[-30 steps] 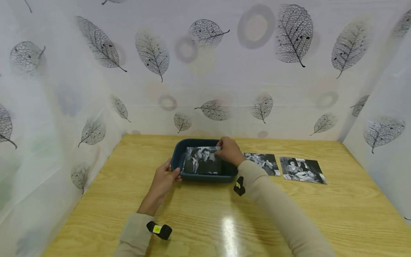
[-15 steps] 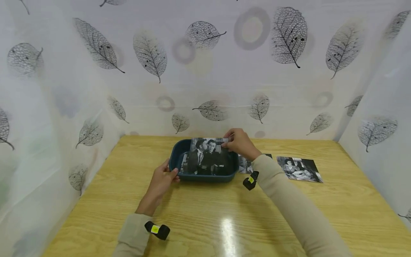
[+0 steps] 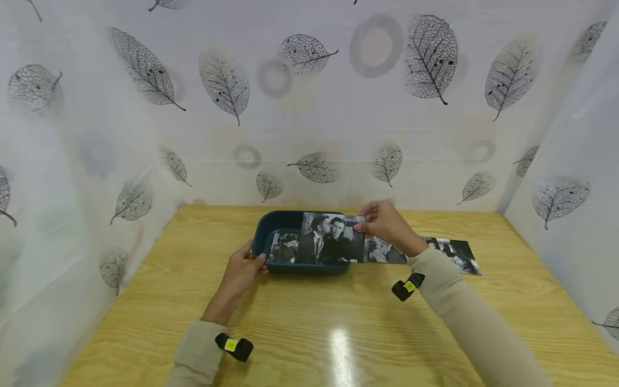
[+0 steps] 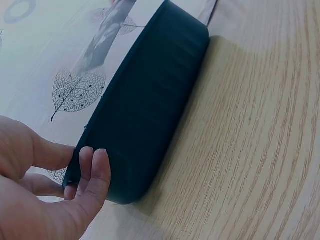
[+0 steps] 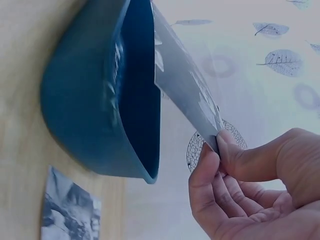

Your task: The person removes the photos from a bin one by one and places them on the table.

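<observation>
A dark blue-green plastic tray with raised walls stands on the table. My left hand pinches its left rim between thumb and fingers, seen close in the left wrist view with the tray wall. My right hand pinches a black-and-white photo by its right edge. That photo overlaps the tray's right part in the head view; the right wrist view shows the photo raised above the rim. Inside the tray, another black-and-white photo shows at the left, partly covered.
On the table right of the tray lies a photo, partly hidden by the held one. Farther right, another photo sits partly behind my right forearm. A leaf-patterned curtain encloses the back and sides.
My right hand has lifted the photo out of the tray and carried it to the right, uncovering the photo beneath. The left hand keeps its grip on the rim.
</observation>
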Tool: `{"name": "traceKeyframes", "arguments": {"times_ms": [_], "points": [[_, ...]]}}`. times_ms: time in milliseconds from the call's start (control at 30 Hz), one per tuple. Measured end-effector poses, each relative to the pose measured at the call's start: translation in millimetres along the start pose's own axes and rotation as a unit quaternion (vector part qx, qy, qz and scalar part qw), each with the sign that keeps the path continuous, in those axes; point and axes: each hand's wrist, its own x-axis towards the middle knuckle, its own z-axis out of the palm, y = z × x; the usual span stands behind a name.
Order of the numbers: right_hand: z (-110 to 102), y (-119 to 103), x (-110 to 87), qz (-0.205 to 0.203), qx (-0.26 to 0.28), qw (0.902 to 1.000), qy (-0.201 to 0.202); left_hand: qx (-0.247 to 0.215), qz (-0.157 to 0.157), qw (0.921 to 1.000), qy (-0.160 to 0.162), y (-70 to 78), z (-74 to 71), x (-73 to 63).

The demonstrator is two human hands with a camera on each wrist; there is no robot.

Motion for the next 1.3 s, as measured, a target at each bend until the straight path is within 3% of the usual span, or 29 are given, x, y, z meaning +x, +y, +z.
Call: {"name": "traceKeyframes", "arguments": {"times_ms": [633,1100,1300], "points": [[19,31,-40.4,0.021,0.068,0.9951,-0.069,0.001,-0.010,0.9999,0.005,1.1,-1.1,1.0],[41,55,-52.7,0.032,0.088,0.9888,-0.116,0.011,-0.003,0.9999,0.004,0.5,-1.0,0.3],[51,64,-52.6,0.017,0.059,0.9916,-0.114,0.013,-0.003,0.9999,0.000,0.9,-1.2,0.9]]}}
